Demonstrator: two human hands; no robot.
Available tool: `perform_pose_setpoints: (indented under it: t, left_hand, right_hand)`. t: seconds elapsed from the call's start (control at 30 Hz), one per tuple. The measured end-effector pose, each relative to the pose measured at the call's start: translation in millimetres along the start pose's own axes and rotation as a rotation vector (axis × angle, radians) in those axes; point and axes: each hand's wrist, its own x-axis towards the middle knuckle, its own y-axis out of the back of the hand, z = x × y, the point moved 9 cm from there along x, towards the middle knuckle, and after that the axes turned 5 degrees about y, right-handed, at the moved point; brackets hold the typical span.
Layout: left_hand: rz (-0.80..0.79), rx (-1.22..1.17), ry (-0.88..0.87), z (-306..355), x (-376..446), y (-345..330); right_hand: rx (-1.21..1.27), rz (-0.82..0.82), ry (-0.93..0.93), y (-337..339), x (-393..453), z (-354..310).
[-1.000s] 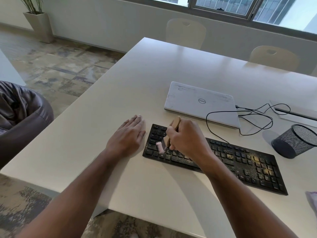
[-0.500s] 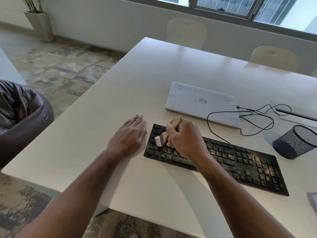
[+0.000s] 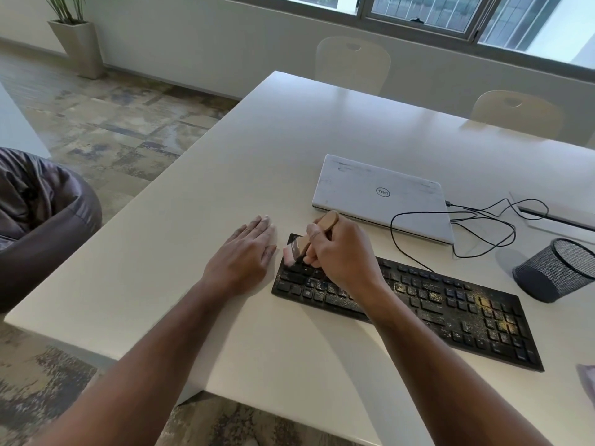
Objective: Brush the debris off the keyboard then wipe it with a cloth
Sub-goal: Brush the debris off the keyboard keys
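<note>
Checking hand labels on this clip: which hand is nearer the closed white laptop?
Right. The right hand, gripping the wooden brush over the black keyboard, sits just in front of the laptop. The left hand lies flat on the white table, farther left.

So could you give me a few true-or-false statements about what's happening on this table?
1. The right hand grips a brush. True.
2. The left hand holds a cloth. False: it rests flat on the table, holding nothing.
3. The laptop is open. False: its lid is closed.
4. Yellowish debris lies on the keyboard. True.
5. The mesh cup stands upright. False: it lies on its side.
</note>
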Motion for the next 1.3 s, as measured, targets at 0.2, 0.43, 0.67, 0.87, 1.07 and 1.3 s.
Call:
perform_pose_setpoints:
  t: [0.2, 0.43, 0.67, 0.87, 1.07, 1.3]
  left_hand:
    - [0.008, -0.010, -0.003, 1, -1, 1]
    - [0.009, -0.006, -0.012, 0, -1, -1]
    - [0.026, 0.014, -0.017, 0, -1, -3]
    - [-0.004, 0.000, -0.019, 1, -1, -2]
    - [-0.012, -0.001, -0.015, 0, -1, -3]
    - [-0.022, -0.003, -0.011, 1, -2, -2]
  right_hand:
    - [-0.020, -0.093, 0.016, -12, 2, -7]
    - [-0.128, -0.119, 0.062, -14, 1, -11]
    - [-0.125, -0.068, 0.023, -16, 1, -10]
    - [-0.056, -0.089, 0.014, -19, -4, -12]
    - [-0.149, -0.099, 0.018, -20, -7, -12]
    - [-0.067, -0.090, 0.013, -17, -9, -13]
